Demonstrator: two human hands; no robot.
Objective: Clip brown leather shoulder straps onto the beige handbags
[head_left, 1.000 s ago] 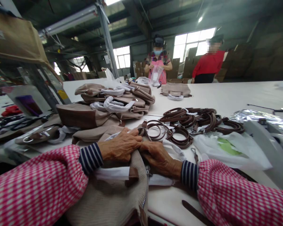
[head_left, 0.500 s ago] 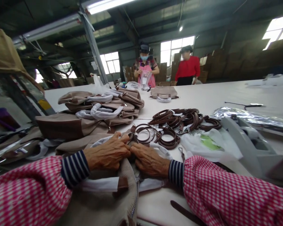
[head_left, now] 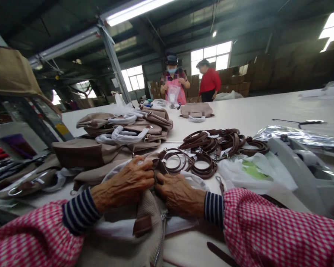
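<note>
A taupe bag with a metal zipper and brown leather tabs lies close in front of me. My left hand is closed on the bag's far end, fingers bent around its edge. Right beside it, my right hand pinches the same end, thumb and fingertips on the dark edge. The fingertips of both hands nearly meet, and what lies between them is partly hidden. White-wrapped handles pass beneath both wrists. Just beyond the hands are coiled brown straps with metal clasps.
Stacked taupe bags stand at the left on the white table. A grey dispenser, plastic bags and silver film lie at the right. Across the table, a person in pink holds clear plastic; another in red stands beside.
The view has shifted slightly. Both hands stay on the bag's end, with the right fingers slightly lower. The person in red has moved left and turned; the person in pink has raised one hand.
</note>
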